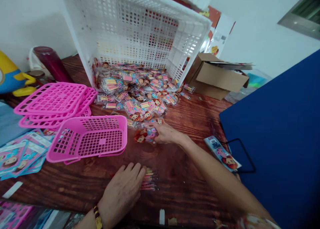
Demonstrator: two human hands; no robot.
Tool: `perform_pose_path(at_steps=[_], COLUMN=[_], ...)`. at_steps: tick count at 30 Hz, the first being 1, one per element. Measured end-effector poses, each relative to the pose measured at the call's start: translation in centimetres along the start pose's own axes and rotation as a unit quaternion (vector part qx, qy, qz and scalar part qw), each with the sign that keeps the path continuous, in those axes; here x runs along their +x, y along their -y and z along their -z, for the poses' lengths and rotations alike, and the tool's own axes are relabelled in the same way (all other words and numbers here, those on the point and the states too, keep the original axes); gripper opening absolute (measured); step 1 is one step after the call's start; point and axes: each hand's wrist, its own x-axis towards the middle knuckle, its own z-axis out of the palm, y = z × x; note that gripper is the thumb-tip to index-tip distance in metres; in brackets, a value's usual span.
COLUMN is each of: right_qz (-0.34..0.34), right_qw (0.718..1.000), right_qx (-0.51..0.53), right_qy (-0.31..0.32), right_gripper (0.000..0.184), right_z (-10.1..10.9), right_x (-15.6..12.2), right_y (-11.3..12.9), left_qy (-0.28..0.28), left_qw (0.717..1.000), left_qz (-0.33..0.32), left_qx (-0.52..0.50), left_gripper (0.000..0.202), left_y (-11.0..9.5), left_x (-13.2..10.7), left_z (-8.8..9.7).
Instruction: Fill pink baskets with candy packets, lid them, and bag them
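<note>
My left hand (122, 190) lies palm down on the dark wooden table (190, 122), fingers together over a small stack of packets (149, 180) whose ends stick out to the right. My right hand (166, 133) reaches forward and pinches a cartoon-printed packet (145, 135) at the near edge of a heap of such packets (140, 90). The heap spills from a large white basket (135, 32) tipped on its side. A small pink basket (92, 137) stands just left of the right hand.
Stacked pink baskets (55, 102) lie at the left, with blue printed cards (20, 155) in front of them. A cardboard box (217, 77) sits at the back right. A blue board (280, 132) covers the right side, a single packet (222, 154) beside it. A dark red bottle (51, 63) stands far left.
</note>
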Motion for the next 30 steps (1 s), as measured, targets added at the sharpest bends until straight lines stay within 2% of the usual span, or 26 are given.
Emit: perform_pose_path(at_steps=[2,5,8,11,12,14,16,17,18,19,22,24,27,30], right_qz=[0.006,0.018,0.051,0.006,-0.024,-0.098,-0.153,-0.165,-0.169,-0.168,-0.185,-0.191,-0.165,-0.154], right_qw=[1.0,0.998,0.991,0.99,0.989,0.973,0.934,0.918,0.914,0.925,0.971,0.981,0.986,0.988], right_qx=[0.004,0.003,0.004,0.036,0.08,0.203,0.314,0.343,0.348,0.321,0.144,0.039,-0.031,-0.01], right_qy=[0.021,0.063,0.123,0.135,0.123,0.038,-0.071,-0.109,-0.123,-0.114,-0.045,-0.016,-0.015,-0.02], right_gripper=[0.076,0.071,0.057,0.045,0.042,0.042,0.049,0.053,0.056,0.057,0.054,0.057,0.06,0.049], right_z=[0.1,0.2,0.0,-0.2,-0.3,-0.9,-1.8,-2.3,-2.8,-3.1,-3.1,-2.7,-2.7,-3.3], right_x=[2.2,3.1,-0.6,-6.6,-8.3,-10.3,-10.1,-9.2,-8.0,-6.5,-2.5,-1.1,-0.9,-2.2], right_y=[1.8,2.8,1.1,-2.0,-2.8,-3.6,-3.3,-2.7,-2.1,-1.4,0.4,0.9,1.1,2.1], left_qy=[0.005,0.019,0.022,0.018,0.015,0.006,-0.001,-0.002,-0.003,-0.002,0.009,0.015,0.012,0.0], left_qw=[1.0,1.0,1.0,1.0,1.0,1.0,1.0,1.0,1.0,1.0,1.0,1.0,0.999,0.999], left_qz=[0.002,0.003,-0.002,-0.004,-0.004,-0.008,-0.009,-0.009,-0.009,-0.008,-0.01,-0.018,-0.032,-0.046], left_qx=[0.004,0.012,0.015,0.006,0.001,-0.006,-0.006,-0.004,-0.001,0.003,0.01,0.01,0.01,0.015], left_gripper=[0.051,0.052,0.051,0.048,0.048,0.049,0.049,0.05,0.05,0.05,0.05,0.05,0.052,0.049], left_y=[0.0,-0.1,-0.2,-0.1,0.0,0.1,0.1,0.1,0.1,0.1,0.1,0.0,-0.3,-0.9], left_x=[0.0,0.0,0.0,0.1,0.1,0.2,0.2,0.2,0.2,0.1,0.1,0.1,0.6,1.4], left_z=[0.0,0.5,0.8,0.7,0.5,0.3,0.2,0.2,0.3,0.3,0.7,0.8,0.9,1.1])
